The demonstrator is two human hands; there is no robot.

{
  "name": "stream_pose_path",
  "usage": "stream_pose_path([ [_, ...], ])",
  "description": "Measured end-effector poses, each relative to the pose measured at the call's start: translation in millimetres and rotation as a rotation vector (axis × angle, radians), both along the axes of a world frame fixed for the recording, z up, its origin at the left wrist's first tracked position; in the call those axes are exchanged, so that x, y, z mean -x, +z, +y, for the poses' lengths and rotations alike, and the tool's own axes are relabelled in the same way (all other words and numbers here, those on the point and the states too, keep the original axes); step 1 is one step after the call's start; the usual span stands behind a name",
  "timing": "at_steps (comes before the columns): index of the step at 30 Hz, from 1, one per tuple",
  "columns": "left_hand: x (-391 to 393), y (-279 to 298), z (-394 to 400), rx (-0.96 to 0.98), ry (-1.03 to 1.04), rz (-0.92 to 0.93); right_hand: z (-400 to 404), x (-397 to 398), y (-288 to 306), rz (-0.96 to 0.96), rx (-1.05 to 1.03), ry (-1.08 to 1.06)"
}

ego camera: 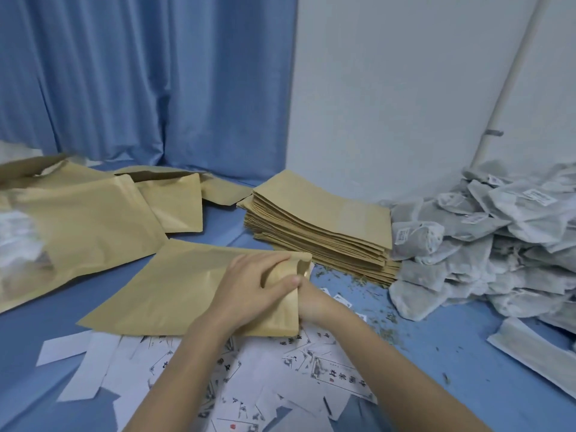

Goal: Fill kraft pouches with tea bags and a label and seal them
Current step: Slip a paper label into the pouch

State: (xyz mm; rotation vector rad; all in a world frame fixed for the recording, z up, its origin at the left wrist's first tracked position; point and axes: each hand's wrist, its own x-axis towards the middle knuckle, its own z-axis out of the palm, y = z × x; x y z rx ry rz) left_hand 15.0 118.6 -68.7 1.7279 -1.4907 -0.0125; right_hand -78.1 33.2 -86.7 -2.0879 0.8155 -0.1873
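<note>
A flat brown kraft paper pouch [174,288] lies on the blue table in front of me. My left hand [252,291] lies on top of the pouch's right end and grips its open mouth, thumb on the paper. My right hand [311,302] is at that same mouth from the right side, its fingers hidden behind the pouch edge and my left hand, apparently inside or under the opening.
A tall stack of empty kraft pouches [321,226] stands behind. A heap of white mesh sachets [486,244] fills the right side. Filled or loose pouches [87,219] lie at left. Printed white labels [280,375] and scattered crumbs cover the near table. A blue curtain [140,82] hangs behind.
</note>
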Motion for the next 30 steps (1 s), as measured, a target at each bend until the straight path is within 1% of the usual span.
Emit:
stream_pose_path([
  [1, -1.2, 0.5, -0.9, -0.002, 0.002, 0.015, -10.7, 18.6, 9.1, -0.214, -0.108, -0.007],
  [2, -1.5, 1.4, -1.8, -0.009, 0.000, 0.028, -22.2, 36.9, 6.2, -0.304, -0.066, -0.067],
  [3, -1.0, 2.2, -2.6, -0.019, -0.001, 0.038, -30.8, 52.2, 0.2, -0.313, 0.025, -0.120],
  [4, -0.5, 2.7, -3.5, -0.028, 0.001, 0.048, -37.1, 61.1, -6.2, -0.271, 0.153, -0.148],
  [5, 0.3, 2.8, -4.0, -0.033, 0.004, 0.058, -45.1, 72.2, -9.4, -0.173, 0.307, -0.147],
  [7, 1.4, 2.8, -5.0, -0.025, 0.010, 0.075, -57.3, 87.9, -17.2, 0.100, 0.512, -0.053],
  [8, 2.2, 2.8, -5.3, -0.024, 0.009, 0.082, -63.8, 93.6, -19.6, 0.204, 0.546, -0.016],
  [9, 3.3, 3.1, -5.0, -0.029, 0.002, 0.089, -65.9, 96.4, -20.1, 0.260, 0.556, -0.009],
  [10, 4.3, 3.6, -4.5, -0.037, -0.008, 0.097, -65.9, 97.2, -21.5, 0.258, 0.564, -0.004],
  [12, 5.9, 4.5, -3.5, -0.051, -0.028, 0.119, -63.0, 94.4, -22.4, 0.183, 0.535, -0.018],
  [14, 5.9, 4.5, -2.4, -0.053, -0.033, 0.136, -62.8, 92.1, -18.6, 0.092, 0.455, -0.086],
  [16, 5.1, 4.9, -1.2, -0.047, -0.028, 0.148, -64.1, 93.1, -13.3, 0.054, 0.432, -0.143],
  [19, 4.1, 5.7, -0.8, -0.040, -0.022, 0.164, -61.4, 99.3, -3.7, 0.085, 0.553, -0.116],
  [21, 3.6, 5.8, -1.4, -0.032, -0.019, 0.187, -60.2, 105.1, 3.0, 0.113, 0.694, -0.056],
  [22, 3.3, 6.2, -1.8, -0.030, -0.019, 0.202, -59.5, 108.4, 5.8, 0.065, 0.760, -0.023],
  [23, 2.8, 6.6, -2.3, -0.029, -0.020, 0.216, -57.4, 110.7, 9.7, -0.040, 0.794, 0.003],
  [25, 1.9, 7.3, -2.8, -0.030, -0.023, 0.233, -52.8, 113.2, 18.2, -0.256, 0.778, 0.016],
  [26, 1.4, 7.7, -2.4, -0.033, -0.024, 0.240, -51.1, 113.0, 20.9, -0.301, 0.753, 0.014],
  [27, 1.1, 8.1, -1.9, -0.034, -0.027, 0.247, -49.9, 111.5, 22.2, -0.292, 0.748, 0.021],
  [28, 1.2, 8.2, -1.0, -0.034, -0.032, 0.253, -50.6, 109.4, 22.1, -0.230, 0.771, 0.039],
  [30, 2.0, 8.0, 0.6, -0.031, -0.042, 0.258, -57.2, 103.1, 16.7, 0.035, 0.823, 0.075],
])
